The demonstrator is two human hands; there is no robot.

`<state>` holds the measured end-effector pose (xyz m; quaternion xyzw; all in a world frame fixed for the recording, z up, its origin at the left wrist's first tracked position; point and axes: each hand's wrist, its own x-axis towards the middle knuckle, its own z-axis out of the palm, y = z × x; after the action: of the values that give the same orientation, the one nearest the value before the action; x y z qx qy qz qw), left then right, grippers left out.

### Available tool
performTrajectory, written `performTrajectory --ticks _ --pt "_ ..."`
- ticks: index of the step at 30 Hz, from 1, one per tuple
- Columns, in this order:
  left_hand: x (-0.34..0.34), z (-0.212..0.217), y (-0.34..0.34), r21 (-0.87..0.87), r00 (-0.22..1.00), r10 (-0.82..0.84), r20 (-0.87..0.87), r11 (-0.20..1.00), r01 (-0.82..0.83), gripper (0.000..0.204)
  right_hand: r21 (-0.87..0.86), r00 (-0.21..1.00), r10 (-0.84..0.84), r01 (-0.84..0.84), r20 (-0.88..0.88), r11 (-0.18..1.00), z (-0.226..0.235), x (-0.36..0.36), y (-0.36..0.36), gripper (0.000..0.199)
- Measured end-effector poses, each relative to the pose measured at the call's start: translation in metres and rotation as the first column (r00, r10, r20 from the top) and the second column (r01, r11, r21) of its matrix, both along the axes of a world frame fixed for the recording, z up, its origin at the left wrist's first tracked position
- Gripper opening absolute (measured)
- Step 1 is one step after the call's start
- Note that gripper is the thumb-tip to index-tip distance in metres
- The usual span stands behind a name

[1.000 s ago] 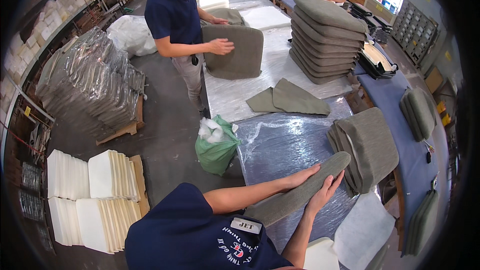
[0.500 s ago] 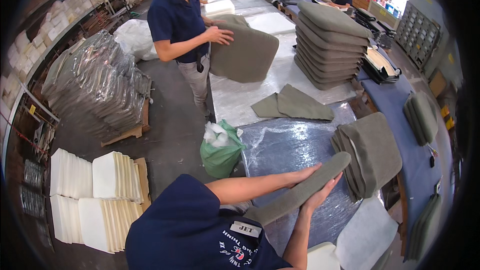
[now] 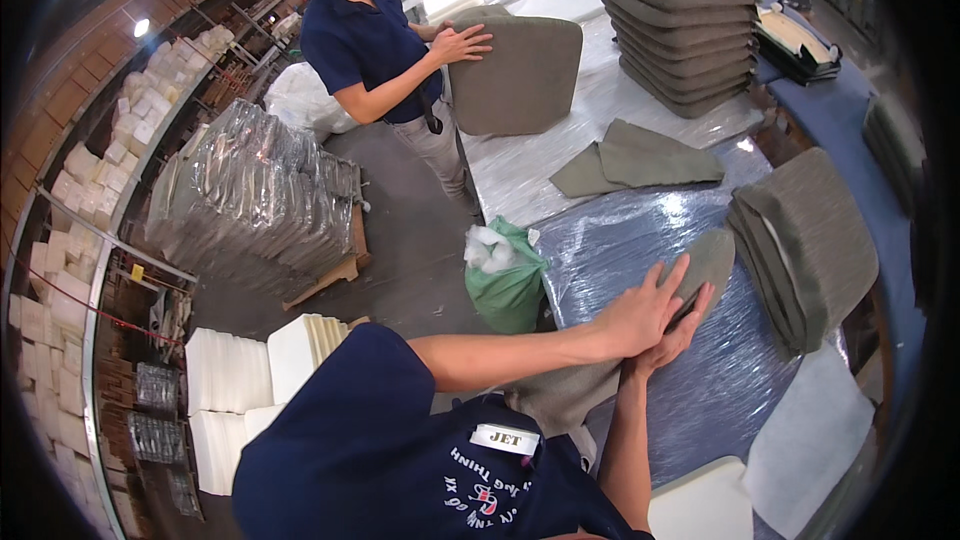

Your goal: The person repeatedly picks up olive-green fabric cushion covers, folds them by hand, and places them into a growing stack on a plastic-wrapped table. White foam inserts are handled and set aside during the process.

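Note:
A grey-green fabric-covered cushion [image 3: 705, 265] stands tilted on edge between my body and the plastic-covered table, its near end close to my shirt. My left hand [image 3: 645, 312] lies across its upper side with the fingers stretched and spread. Just beneath, my right hand [image 3: 668, 348] is wrapped against the cushion's side and supports it, overlapping the left hand. The middle of the cushion is partly hidden by my hands and left forearm. To the right is a stack of similar cushions [image 3: 825, 240].
Fabric pieces [image 3: 650, 158] lie ahead, near a tall cushion stack [image 3: 680, 35]. Across the table a co-worker holds another cushion [image 3: 515, 75]. A green bag [image 3: 505, 285] stands by the table's left edge. White foam [image 3: 700, 505] and a pale sheet [image 3: 808, 440] are near right.
My left hand has moved from the cushion's far side onto its upper side, close to my right hand. The view has turned left. The co-worker's cushion is more upright.

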<state>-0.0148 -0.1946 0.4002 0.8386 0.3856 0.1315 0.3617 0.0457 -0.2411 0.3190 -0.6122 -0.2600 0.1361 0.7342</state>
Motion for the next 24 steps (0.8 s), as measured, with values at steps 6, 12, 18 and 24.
performTrajectory --ticks 6,12,18,24 --pt "-0.008 0.003 0.011 0.276 0.977 -0.015 -0.213 0.958 0.075 0.071 0.241 0.916 0.134 -0.042 -0.378 0.969 0.009 0.0 0.011 0.063" --pt "-0.023 -0.006 0.001 0.25 0.974 -0.025 -0.225 0.965 0.082 0.071 0.683 0.907 -0.312 0.419 -0.284 0.598 0.175 0.073 -0.058 0.068" --pt "-0.003 0.001 0.013 0.283 0.962 -0.102 -0.253 0.943 0.175 0.083 -0.386 0.981 -0.005 -0.071 -0.192 0.92 -0.175 -0.042 -0.077 0.068" --pt "-0.007 0.006 0.006 0.334 0.96 -0.084 -0.268 0.926 0.174 0.091 -0.126 0.986 0.011 -0.032 -0.165 0.992 -0.052 0.055 -0.053 0.072"
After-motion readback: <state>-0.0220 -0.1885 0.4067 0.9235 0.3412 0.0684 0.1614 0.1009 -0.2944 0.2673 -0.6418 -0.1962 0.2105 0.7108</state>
